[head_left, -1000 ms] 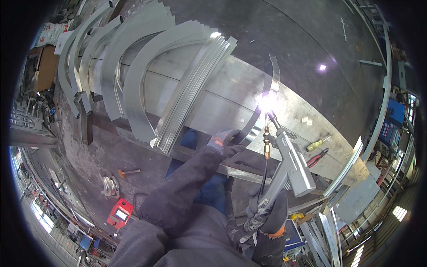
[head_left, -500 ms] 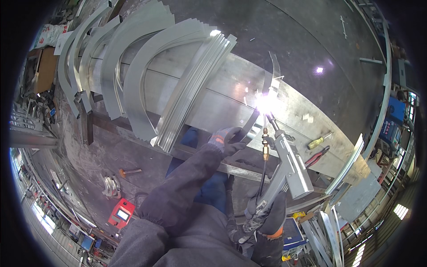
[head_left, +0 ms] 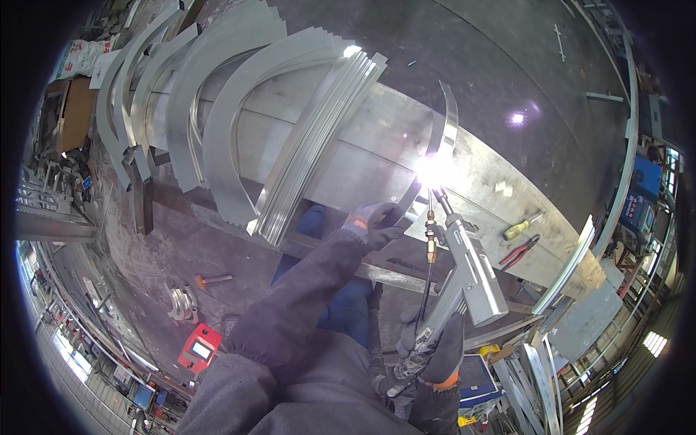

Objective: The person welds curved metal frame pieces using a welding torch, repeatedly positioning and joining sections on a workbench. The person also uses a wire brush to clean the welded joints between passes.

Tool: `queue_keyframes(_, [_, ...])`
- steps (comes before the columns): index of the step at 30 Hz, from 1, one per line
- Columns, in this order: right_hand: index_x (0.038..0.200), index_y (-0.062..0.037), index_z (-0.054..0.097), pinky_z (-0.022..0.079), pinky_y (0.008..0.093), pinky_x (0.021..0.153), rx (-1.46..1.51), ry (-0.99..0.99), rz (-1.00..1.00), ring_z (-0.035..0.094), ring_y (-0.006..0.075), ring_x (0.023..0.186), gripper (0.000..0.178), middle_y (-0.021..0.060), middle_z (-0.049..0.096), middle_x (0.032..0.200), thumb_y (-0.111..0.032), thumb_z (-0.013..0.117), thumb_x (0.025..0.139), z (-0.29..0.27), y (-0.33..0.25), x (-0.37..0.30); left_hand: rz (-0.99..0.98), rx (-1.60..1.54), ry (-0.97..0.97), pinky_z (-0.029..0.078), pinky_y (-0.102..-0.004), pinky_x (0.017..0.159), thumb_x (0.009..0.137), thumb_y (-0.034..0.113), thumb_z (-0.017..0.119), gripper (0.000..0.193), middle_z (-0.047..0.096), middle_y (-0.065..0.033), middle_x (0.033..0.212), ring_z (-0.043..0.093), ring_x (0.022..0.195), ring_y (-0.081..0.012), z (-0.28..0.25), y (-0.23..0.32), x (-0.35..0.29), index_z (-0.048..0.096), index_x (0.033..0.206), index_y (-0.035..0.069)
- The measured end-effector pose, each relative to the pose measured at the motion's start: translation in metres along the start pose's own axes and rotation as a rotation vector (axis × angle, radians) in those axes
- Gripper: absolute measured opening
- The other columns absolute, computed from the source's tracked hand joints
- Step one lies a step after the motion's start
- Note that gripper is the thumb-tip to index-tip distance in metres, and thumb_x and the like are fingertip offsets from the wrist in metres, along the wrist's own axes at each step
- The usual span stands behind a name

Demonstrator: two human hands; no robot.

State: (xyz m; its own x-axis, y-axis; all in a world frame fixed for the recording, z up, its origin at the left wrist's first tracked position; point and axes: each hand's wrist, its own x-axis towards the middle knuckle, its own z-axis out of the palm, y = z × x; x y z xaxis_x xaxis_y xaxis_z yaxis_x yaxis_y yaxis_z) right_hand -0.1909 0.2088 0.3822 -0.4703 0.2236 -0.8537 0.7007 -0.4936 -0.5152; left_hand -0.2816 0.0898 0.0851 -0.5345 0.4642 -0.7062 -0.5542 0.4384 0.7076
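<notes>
My left hand [head_left: 373,225], in a grey glove with an orange patch, is closed on the near end of a curved metal strip [head_left: 451,116]. The strip lies across the metal tabletop [head_left: 362,185]. My gloved right hand [head_left: 409,339] is wrapped round the handle of a silver welding gun [head_left: 475,272], partly hidden by the gun and its hose. A brass fitting and dark hose [head_left: 431,246] run alongside the nozzle. Bright white glare at the nozzle tip, on the strip, hides the contact point there.
Stacked curved metal plates [head_left: 232,145] and a bundle of straight strips [head_left: 319,152] cover the table's left part. A yellow-handled screwdriver [head_left: 518,230] and red pliers [head_left: 519,252] lie to the right. On the floor are a hammer [head_left: 213,280] and a red box with a screen [head_left: 199,348].
Flying sparks around the glare have gone, and the glare has shifted slightly right along the strip. The welding gun has moved very slightly. Both hands keep their holds.
</notes>
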Motion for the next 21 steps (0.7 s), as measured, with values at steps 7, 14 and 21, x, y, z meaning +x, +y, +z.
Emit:
queue_keyframes(7, [0.112,0.0082,0.06,0.044,0.0286,0.046,-0.023,-0.052,0.016,0.056,0.0175,0.051,0.083,0.0085,0.057,0.062,-0.071,0.034,0.104,-0.008,0.009,-0.001,0.064,-0.073,0.032,0.054,-0.0383,0.096,0.085,0.036,0.081,0.066,0.07,-0.0142,0.126,0.069,0.113,-0.0278,0.001,-0.003,-0.003,0.059,0.141,0.007])
queue_keyframes(14, [0.118,0.0081,0.056,0.045,0.0286,0.046,-0.027,-0.028,0.012,0.055,0.0171,0.051,0.081,0.0096,0.059,0.064,-0.069,0.035,0.104,-0.009,0.015,-0.005,0.046,-0.033,0.07,0.055,-0.0377,0.092,0.085,0.036,0.08,0.059,0.072,-0.0121,0.118,0.071,0.104,-0.0263,0.009,-0.008,0.002,0.063,0.135,0.01])
queue_keyframes(21, [0.116,0.0088,0.058,0.043,0.0276,0.045,-0.014,-0.082,0.017,0.055,0.0156,0.052,0.085,0.0075,0.058,0.064,-0.072,0.037,0.102,-0.014,0.02,-0.005,0.093,-0.011,0.039,0.055,-0.0387,0.092,0.084,0.037,0.08,0.051,0.074,-0.0124,0.115,0.071,0.107,-0.0272,-0.008,0.018,-0.015,0.067,0.126,0.011])
